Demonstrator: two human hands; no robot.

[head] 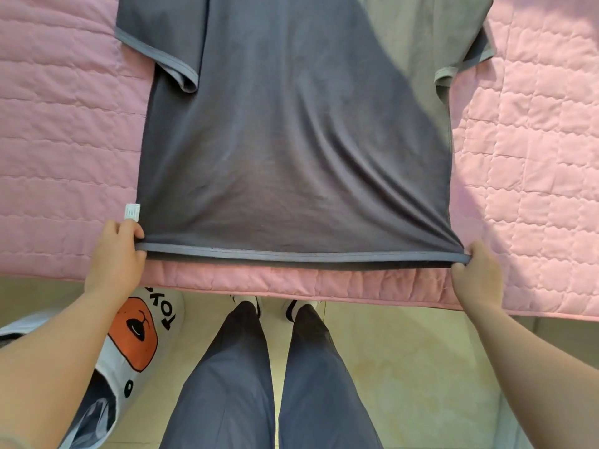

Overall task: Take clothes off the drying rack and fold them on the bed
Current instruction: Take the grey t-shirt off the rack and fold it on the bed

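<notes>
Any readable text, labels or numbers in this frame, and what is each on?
"TOY", then a cut-off letter: black print on the white printed cloth, beside its orange picture.
White tag at the grey T-shirt hem corner: marks too small to read.

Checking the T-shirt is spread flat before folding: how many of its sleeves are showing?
2. One sleeve lies out to the left on the pink bedcover; the other sleeve lies out to the right, partly sunlit. Neither is tucked under the T-shirt.
</notes>
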